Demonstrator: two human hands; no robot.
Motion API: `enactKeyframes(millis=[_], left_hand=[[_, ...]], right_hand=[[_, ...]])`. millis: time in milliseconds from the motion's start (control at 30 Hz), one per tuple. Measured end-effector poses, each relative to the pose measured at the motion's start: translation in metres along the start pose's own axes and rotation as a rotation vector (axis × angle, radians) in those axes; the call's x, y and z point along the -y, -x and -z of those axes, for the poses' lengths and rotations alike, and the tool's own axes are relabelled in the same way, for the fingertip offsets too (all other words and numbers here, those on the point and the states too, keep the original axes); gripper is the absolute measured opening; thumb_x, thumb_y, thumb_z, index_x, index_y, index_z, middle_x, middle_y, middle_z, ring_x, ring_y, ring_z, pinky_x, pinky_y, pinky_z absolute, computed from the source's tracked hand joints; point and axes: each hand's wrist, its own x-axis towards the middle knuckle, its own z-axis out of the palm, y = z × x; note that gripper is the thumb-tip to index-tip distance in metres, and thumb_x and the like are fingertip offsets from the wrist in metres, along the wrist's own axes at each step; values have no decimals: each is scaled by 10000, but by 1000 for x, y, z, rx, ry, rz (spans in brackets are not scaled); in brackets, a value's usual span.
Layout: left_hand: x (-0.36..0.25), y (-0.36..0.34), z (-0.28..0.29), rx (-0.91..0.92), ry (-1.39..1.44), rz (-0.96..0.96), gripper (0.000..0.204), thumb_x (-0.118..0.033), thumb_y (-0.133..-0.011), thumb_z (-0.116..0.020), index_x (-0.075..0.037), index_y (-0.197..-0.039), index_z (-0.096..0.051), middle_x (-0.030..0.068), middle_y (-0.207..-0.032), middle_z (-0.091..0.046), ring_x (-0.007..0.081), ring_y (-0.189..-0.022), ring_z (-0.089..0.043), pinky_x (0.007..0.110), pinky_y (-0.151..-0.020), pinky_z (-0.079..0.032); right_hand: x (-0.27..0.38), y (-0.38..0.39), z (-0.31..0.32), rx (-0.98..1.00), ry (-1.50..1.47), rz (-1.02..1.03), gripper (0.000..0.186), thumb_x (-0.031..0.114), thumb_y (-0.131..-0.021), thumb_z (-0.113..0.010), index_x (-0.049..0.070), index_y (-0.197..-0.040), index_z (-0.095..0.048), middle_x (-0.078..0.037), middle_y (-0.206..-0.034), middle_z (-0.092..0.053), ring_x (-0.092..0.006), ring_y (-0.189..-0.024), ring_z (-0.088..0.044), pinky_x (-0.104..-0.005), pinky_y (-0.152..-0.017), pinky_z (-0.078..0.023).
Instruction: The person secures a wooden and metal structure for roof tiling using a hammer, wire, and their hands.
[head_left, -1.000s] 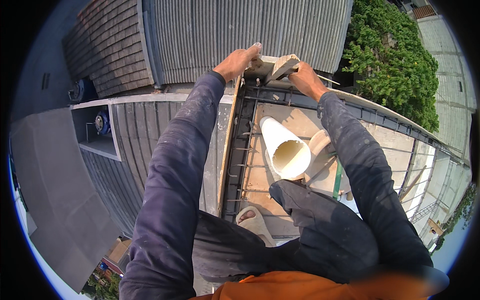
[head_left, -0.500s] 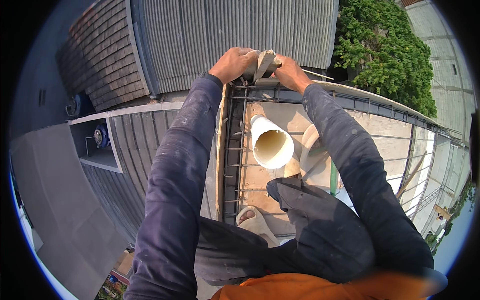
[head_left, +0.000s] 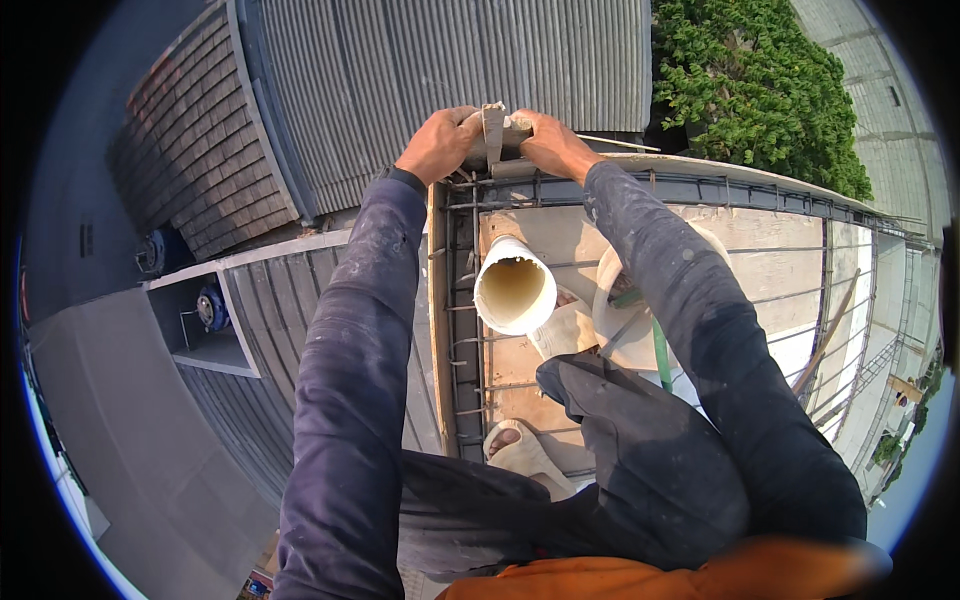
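At the far corner of the formwork, both my arms reach forward. My left hand [head_left: 438, 145] is closed at the left side of a short, rough wooden board [head_left: 493, 135] that stands up on end. On its other side my right hand [head_left: 553, 146] is closed round the end of a greyish piece of wood butting against that board. The fingertips of both hands are partly hidden behind the wood. Nearer to me, between my forearms, a white plastic pipe [head_left: 514, 290] stands upright with a ragged, broken rim.
Steel rebar [head_left: 462, 300] runs along the formwork edges and across the plywood deck [head_left: 560, 225]. My sandalled foot [head_left: 520, 455] stands on the deck. A round pale tub [head_left: 640, 335] lies beside the pipe. Corrugated roofing [head_left: 440, 60] and a leafy tree [head_left: 760, 90] lie beyond the edge.
The view has shifted slightly, so the pipe and hands appear further left. The upright board looks straighter than before, and both hands stay on the wood.
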Motion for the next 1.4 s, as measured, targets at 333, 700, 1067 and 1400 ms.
enactKeyframes(millis=[333,700,1067,1400], left_hand=[[29,-24,-5,4,-54,-121,444,-318,-1051,-536,42,-1221,-733,96,-840,-659,158,-765,-590,336,-739,-508],[16,-11,-3,-44,156,-20,485,-337,-1060,-420,70,-1130,-675,172,-957,-649,225,-822,-531,394,-848,-474],[1,2,11,75,136,-93,499,-319,-1064,-522,16,-1390,-697,196,-1372,-708,296,-1242,-685,377,-1097,-512],[22,-10,5,81,130,-152,509,-352,-1075,-522,-12,-1412,-697,176,-1339,-713,284,-1256,-685,382,-1062,-550]], right_hand=[[2,2,6,8,26,-76,488,22,-916,-527,78,-1385,-648,-228,-1228,-750,-381,-1162,-717,-448,-993,-528],[7,5,11,29,29,-40,539,4,-876,-552,87,-1402,-632,-205,-1262,-737,-370,-1212,-694,-437,-1034,-508],[23,-8,43,241,159,-42,584,51,-851,-547,115,-1408,-711,-166,-1206,-779,-303,-1107,-733,-436,-989,-541],[33,-91,66,-8,-255,-11,575,475,-1109,-532,73,-1510,-617,-184,-1454,-672,-352,-1426,-580,-559,-1180,-450]])
